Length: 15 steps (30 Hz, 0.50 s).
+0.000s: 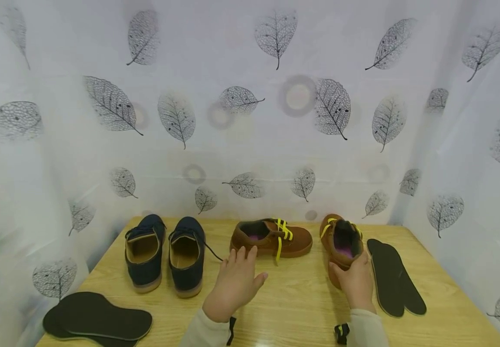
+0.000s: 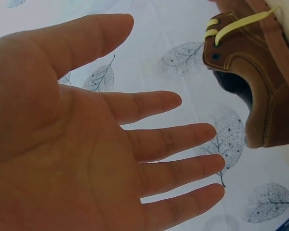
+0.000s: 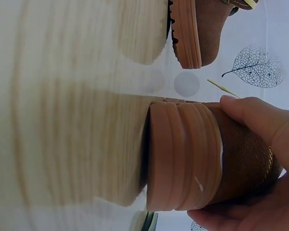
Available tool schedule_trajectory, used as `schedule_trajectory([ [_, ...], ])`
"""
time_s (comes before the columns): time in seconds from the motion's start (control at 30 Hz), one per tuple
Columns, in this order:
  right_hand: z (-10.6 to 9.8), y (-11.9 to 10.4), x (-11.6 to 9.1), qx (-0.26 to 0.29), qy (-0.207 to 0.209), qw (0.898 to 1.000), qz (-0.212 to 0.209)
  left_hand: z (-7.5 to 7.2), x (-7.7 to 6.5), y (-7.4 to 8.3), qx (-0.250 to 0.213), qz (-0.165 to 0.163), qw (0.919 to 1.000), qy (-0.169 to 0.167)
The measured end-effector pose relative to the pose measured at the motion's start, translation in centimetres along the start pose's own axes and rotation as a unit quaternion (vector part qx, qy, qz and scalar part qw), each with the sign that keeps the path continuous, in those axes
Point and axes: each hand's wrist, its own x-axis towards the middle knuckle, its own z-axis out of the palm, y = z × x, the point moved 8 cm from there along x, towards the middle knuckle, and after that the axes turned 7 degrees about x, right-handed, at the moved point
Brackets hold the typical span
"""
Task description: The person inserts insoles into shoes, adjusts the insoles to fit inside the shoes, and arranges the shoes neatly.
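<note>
My right hand [image 1: 356,284] grips the heel of a brown suede shoe [image 1: 327,246] with yellow laces, its toe facing the back. In the right wrist view the thumb and fingers clasp both sides of the heel, above a ridged tan sole [image 3: 183,156]. A matching brown shoe [image 1: 296,241] lies sideways across the middle back, toe to the right, one yellow lace end hanging down. My left hand [image 1: 232,284] hovers in front of this shoe's heel, fingers straight and spread, palm bare in the left wrist view. Purple shows inside both brown shoes.
Two dark blue lace-up shoes [image 1: 187,270] stand at the left with toes to the back. Overlapping black insoles [image 1: 120,320] lie at the front left, and another overlapping pair of insoles [image 1: 390,274] at the right. A leaf-print curtain [image 1: 250,144] surrounds the wooden table [image 1: 293,299].
</note>
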Motion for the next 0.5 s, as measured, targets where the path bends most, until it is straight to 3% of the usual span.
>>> schedule_trajectory([
  [0.5, -1.1, -1.7, -0.7, -0.033, -0.03, 0.999, -0.017, -0.1, -0.2, -0.2, -0.011, 0.0, 0.9999, -0.008],
])
